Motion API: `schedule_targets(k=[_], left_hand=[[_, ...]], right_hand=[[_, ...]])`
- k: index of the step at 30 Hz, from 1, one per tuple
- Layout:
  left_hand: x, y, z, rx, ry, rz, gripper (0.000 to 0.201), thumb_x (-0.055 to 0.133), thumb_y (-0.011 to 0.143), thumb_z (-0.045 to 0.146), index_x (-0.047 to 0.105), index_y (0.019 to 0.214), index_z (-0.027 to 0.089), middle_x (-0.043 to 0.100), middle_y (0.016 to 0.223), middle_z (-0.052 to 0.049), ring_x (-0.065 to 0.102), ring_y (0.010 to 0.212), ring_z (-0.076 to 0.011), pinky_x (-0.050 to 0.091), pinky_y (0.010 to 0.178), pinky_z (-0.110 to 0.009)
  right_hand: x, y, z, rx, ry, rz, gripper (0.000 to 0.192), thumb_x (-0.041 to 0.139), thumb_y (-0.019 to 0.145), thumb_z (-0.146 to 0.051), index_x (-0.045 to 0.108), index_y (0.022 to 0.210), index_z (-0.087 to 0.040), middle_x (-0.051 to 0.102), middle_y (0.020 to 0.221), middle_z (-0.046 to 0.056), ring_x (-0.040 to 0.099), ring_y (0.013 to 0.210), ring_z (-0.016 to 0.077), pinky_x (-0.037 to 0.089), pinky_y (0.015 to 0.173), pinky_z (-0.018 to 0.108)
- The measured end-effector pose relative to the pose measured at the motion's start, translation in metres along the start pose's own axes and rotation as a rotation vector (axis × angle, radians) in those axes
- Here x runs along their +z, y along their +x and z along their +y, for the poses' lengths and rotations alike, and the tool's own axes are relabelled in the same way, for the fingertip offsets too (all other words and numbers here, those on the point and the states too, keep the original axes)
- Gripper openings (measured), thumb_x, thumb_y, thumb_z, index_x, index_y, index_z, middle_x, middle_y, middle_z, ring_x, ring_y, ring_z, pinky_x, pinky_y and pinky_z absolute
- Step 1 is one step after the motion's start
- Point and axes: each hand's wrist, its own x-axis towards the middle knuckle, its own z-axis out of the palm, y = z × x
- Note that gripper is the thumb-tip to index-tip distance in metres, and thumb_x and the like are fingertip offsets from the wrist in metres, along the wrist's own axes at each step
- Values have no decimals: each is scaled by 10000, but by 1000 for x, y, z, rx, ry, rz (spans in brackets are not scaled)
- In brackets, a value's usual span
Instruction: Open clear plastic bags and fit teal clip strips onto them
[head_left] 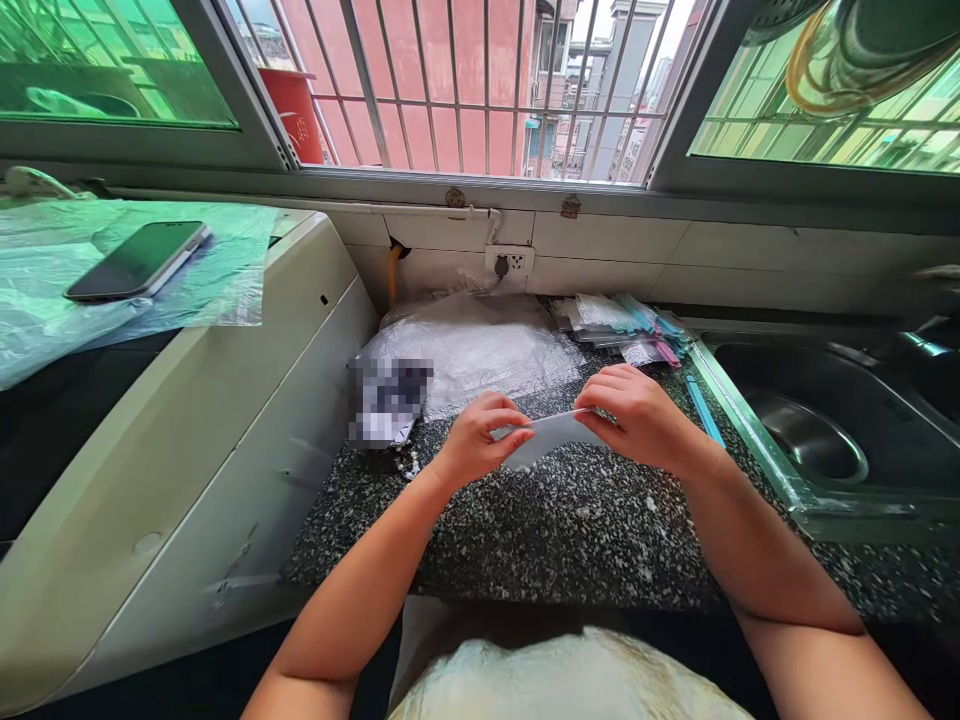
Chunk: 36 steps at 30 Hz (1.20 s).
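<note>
A small translucent plastic bag [553, 436] is stretched between my two hands, just above the speckled dark countertop [540, 540]. My left hand [484, 438] pinches its left end between thumb and fingers. At the right end, my right hand [626, 410] pinches the upper edge. Whether anything is inside the bag I cannot make out. Behind my hands lies a large crumpled clear plastic bag [487, 345]. To its right sits a pile of small clear packets [604, 320], with blue and pink pieces among them. One blue strip [703, 410] lies apart, beside my right forearm.
On the right is a metal sink [810, 500] with a raised rim. A pale appliance [247, 440] stands on the left, with a phone [142, 262] on plastic sheeting over it. A wall socket [510, 262] holds a black plug below the barred window.
</note>
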Motion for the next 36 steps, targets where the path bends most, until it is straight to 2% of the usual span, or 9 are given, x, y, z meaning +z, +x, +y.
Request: schedule_targets(k=[4, 10, 15, 22, 26, 33, 36], left_hand=[[2, -1, 5, 55, 14, 34, 173, 636, 790, 334, 677, 881, 193, 632, 756, -39, 572, 725, -148, 476, 646, -297], [4, 0, 9, 97, 15, 46, 122, 576, 836, 230, 687, 798, 196, 616, 692, -19, 542, 651, -118, 454, 603, -261], [4, 1, 10, 59, -48, 34, 117, 594, 823, 218, 694, 778, 178, 615, 687, -26, 550, 659, -119, 458, 607, -253], [-2, 2, 10, -97, -216, 57, 147, 598, 821, 253, 689, 738, 173, 619, 695, -32, 564, 654, -117, 469, 608, -251], [-4, 3, 9, -155, -306, 91, 177, 612, 809, 293, 677, 707, 164, 603, 679, -29, 561, 647, -119, 466, 594, -247], [-4, 3, 9, -158, -292, 83, 202, 593, 821, 299, 648, 690, 156, 600, 684, -31, 555, 657, -122, 462, 616, -257], [-4, 2, 10, -134, -277, 92, 183, 618, 801, 329, 658, 763, 154, 616, 715, -36, 558, 676, -126, 471, 633, -263]], right_hand=[[8, 2, -6, -31, 4, -31, 203, 459, 886, -248, 559, 722, -185, 606, 674, 16, 519, 670, 146, 367, 693, 296], [14, 4, -12, -32, 18, -48, 212, 456, 887, -256, 576, 728, -183, 610, 676, 16, 509, 662, 141, 358, 694, 295], [15, 4, -9, -16, 45, -36, 190, 472, 880, -243, 564, 726, -181, 609, 676, 15, 514, 669, 142, 368, 701, 294], [16, 6, -5, 91, 248, 8, 179, 593, 811, -340, 551, 757, -175, 605, 737, 28, 514, 702, 140, 392, 672, 281], [16, 7, -3, 138, 338, 72, 134, 554, 830, -261, 553, 727, -175, 588, 696, 14, 506, 679, 121, 398, 661, 271], [18, 7, -2, 147, 323, 70, 145, 534, 831, -221, 574, 701, -170, 596, 671, 12, 506, 662, 116, 395, 652, 271], [23, 8, -6, 134, 303, 47, 142, 546, 827, -218, 581, 702, -163, 607, 671, 13, 508, 657, 116, 392, 663, 271]])
